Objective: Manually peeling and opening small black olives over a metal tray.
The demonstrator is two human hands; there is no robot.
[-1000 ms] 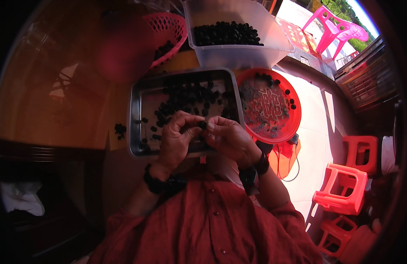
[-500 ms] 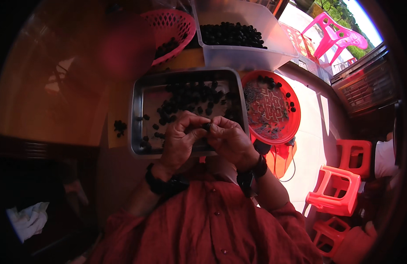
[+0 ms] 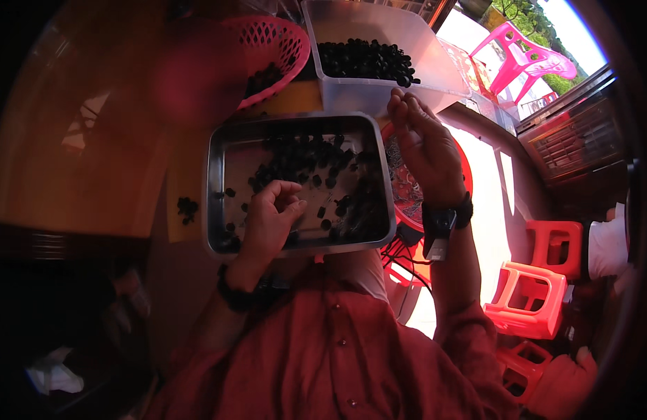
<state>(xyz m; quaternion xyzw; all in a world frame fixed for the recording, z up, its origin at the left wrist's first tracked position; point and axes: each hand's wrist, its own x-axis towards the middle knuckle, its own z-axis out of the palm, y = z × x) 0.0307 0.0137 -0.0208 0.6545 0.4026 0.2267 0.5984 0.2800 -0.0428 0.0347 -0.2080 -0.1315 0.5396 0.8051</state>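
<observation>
A metal tray (image 3: 218,189) on the table holds scattered small black fruits (image 3: 302,164), thickest toward its right side; many remain there. The left hand (image 3: 271,217) rests curled over the tray, fingers bent as if pinching one, though that is unclear. The right hand (image 3: 425,143) is raised, fingers loosely extended, beside a clear tub (image 3: 351,94) already well filled with black fruits.

An open-fronted food-preparation spot, likely a small stall or home porch, is showing here. A wooden table (image 3: 92,161) is carrying a metal tray (image 3: 218,189), a red mesh basket (image 3: 278,42) and a clear plastic tub (image 3: 379,28) of small dark fruits. Red plastic stools (image 3: 540,294) are standing at near right, sunlit greenery far right.
</observation>
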